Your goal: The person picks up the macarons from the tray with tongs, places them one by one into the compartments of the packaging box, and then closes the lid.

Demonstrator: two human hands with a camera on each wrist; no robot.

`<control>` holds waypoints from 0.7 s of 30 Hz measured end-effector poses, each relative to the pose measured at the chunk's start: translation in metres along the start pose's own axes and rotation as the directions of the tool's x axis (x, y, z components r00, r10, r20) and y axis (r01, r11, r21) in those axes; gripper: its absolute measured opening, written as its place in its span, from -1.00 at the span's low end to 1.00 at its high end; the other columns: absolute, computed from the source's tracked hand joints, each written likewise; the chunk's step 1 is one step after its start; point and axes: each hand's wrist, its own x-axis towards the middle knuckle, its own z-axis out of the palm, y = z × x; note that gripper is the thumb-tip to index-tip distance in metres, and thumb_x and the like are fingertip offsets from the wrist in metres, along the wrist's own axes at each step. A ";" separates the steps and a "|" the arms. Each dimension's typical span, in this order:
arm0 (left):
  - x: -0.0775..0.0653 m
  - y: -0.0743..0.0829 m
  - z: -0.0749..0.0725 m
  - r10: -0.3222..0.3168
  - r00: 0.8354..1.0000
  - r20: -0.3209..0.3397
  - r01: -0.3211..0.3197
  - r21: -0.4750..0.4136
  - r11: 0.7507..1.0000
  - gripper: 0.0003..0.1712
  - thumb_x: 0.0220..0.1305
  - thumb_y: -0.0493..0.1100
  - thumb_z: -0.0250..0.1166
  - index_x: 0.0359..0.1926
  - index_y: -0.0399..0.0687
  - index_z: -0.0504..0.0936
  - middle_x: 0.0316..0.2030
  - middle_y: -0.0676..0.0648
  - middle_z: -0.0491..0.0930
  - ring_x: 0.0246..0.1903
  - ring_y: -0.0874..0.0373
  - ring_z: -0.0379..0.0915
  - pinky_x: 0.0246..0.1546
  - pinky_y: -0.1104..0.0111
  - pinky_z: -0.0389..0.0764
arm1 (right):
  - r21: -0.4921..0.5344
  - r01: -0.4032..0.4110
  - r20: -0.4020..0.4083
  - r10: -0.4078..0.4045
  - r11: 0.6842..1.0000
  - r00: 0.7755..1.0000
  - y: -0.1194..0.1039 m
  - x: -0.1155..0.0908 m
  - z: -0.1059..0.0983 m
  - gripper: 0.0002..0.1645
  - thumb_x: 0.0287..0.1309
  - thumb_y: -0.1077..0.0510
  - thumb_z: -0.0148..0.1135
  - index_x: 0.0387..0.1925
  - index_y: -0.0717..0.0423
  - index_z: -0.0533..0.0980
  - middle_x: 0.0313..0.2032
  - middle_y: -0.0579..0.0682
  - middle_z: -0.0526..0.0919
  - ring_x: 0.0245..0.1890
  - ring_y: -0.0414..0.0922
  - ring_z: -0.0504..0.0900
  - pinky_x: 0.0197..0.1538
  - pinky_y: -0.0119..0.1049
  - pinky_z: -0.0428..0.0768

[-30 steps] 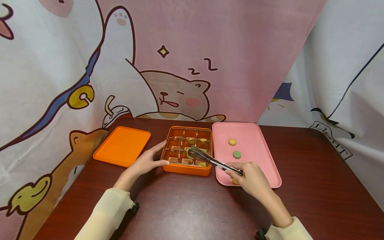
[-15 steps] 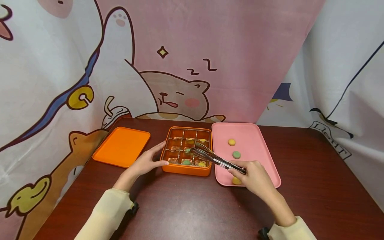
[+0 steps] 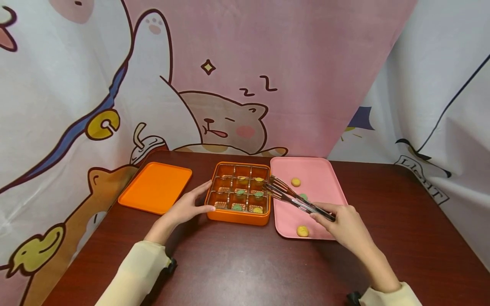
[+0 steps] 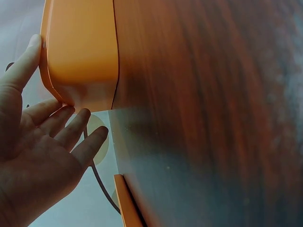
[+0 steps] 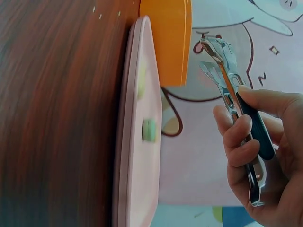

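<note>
My left hand (image 3: 191, 204) lies against the left side of the orange box (image 3: 237, 216), thumb on its front corner and fingers extended. A clear insert (image 3: 220, 197) divides the box into compartments, several holding small green or yellow macarons (image 3: 237, 207). My right hand (image 3: 346, 223) grips metal tongs (image 3: 302, 205) by the handle. Their tips are apart and hold nothing, above the box's right edge. On the pink tray (image 3: 287, 216) lie two yellow macarons (image 3: 302, 231) and a green macaron (image 5: 149, 130), which the tongs partly hide in the head view.
An orange lid (image 3: 157, 187) lies flat on the dark wooden table (image 3: 229, 263), left of the box. The tray stands close along the box's right side. A printed curtain (image 3: 306, 76) hangs behind the table.
My right hand has drawn the tongs rightward from over the middle of the box to its right edge. Green macarons in the box are now uncovered. My left hand stays where it was.
</note>
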 end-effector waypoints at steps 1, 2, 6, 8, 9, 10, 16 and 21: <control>0.000 0.000 0.000 0.000 1.000 -0.001 0.000 0.000 1.000 0.04 0.23 0.07 0.41 0.57 -0.07 0.06 0.57 -0.19 0.03 0.53 -0.20 -0.02 0.41 -0.21 0.20 | -0.001 -0.003 -0.001 0.003 1.000 1.000 0.003 -0.001 -0.002 -0.63 0.14 0.05 0.44 -0.02 0.08 0.72 -0.22 0.06 0.80 -0.48 -0.21 0.46 -0.46 -0.41 0.35; 0.000 0.000 0.000 0.002 1.000 -0.001 -0.002 0.002 1.000 0.04 0.23 0.07 0.41 0.57 -0.08 0.06 0.57 -0.19 0.03 0.53 -0.20 -0.02 0.41 -0.20 0.20 | -0.006 -0.007 -0.004 0.007 1.000 1.000 0.006 -0.002 -0.004 -0.62 0.15 0.04 0.44 -0.02 0.09 0.72 -0.21 0.09 0.80 -0.49 -0.21 0.45 -0.47 -0.41 0.33; 0.000 -0.001 0.000 0.007 1.000 -0.004 -0.007 0.008 1.000 0.03 0.23 0.07 0.41 0.56 -0.08 0.07 0.56 -0.19 0.03 0.53 -0.20 -0.01 0.41 -0.20 0.19 | -0.035 -0.048 -0.003 0.047 0.998 0.999 0.018 -0.008 -0.011 -0.57 0.17 0.00 0.42 0.00 0.15 0.70 -0.32 0.08 0.77 -0.57 -0.27 0.35 -0.55 -0.41 0.26; 0.000 0.000 -0.001 0.009 1.000 -0.006 -0.009 0.010 1.000 0.03 0.23 0.07 0.41 0.56 -0.08 0.07 0.56 -0.19 0.04 0.53 -0.21 0.00 0.41 -0.20 0.20 | -0.059 -0.076 -0.005 0.076 0.995 0.997 0.025 -0.012 -0.014 -0.54 0.18 -0.02 0.41 0.02 0.19 0.69 -0.47 0.01 0.71 -0.61 -0.30 0.32 -0.57 -0.41 0.26; 0.000 0.000 -0.001 0.009 1.000 -0.005 -0.009 0.011 1.000 0.03 0.23 0.07 0.41 0.56 -0.08 0.07 0.56 -0.20 0.04 0.53 -0.21 -0.01 0.41 -0.20 0.20 | -0.069 -0.093 -0.003 0.093 0.993 0.996 0.028 -0.013 -0.016 -0.52 0.18 -0.03 0.41 0.03 0.20 0.68 -0.53 -0.02 0.66 -0.63 -0.30 0.31 -0.59 -0.41 0.26; 0.000 0.000 -0.001 0.009 1.000 -0.005 -0.009 0.013 1.000 0.03 0.23 0.07 0.41 0.57 -0.08 0.07 0.56 -0.20 0.04 0.53 -0.21 -0.01 0.41 -0.20 0.20 | -0.082 -0.109 -0.003 0.109 0.991 0.994 0.031 -0.014 -0.018 -0.50 0.19 -0.04 0.40 0.04 0.22 0.67 -0.57 -0.05 0.62 -0.63 -0.29 0.32 -0.59 -0.41 0.26; 0.000 0.001 0.000 0.002 1.000 -0.001 -0.002 0.007 1.000 0.02 0.24 0.04 0.41 0.56 -0.09 0.07 0.56 -0.20 0.03 0.53 -0.21 -0.02 0.42 -0.20 0.18 | -0.123 -0.151 -0.008 0.152 0.981 0.988 0.048 -0.022 -0.024 -0.49 0.16 -0.04 0.41 0.00 0.26 0.68 -0.27 0.25 0.76 -0.40 -0.04 0.56 -0.40 -0.26 0.41; 0.000 0.001 0.000 0.001 1.000 -0.005 -0.001 0.010 1.000 0.02 0.23 0.04 0.41 0.56 -0.09 0.08 0.56 -0.20 0.04 0.53 -0.20 -0.01 0.42 -0.20 0.18 | -0.140 -0.156 -0.012 0.156 0.978 0.988 0.060 -0.027 -0.026 -0.51 0.14 -0.05 0.42 -0.02 0.21 0.69 -0.20 0.28 0.76 -0.31 0.07 0.64 -0.32 -0.11 0.49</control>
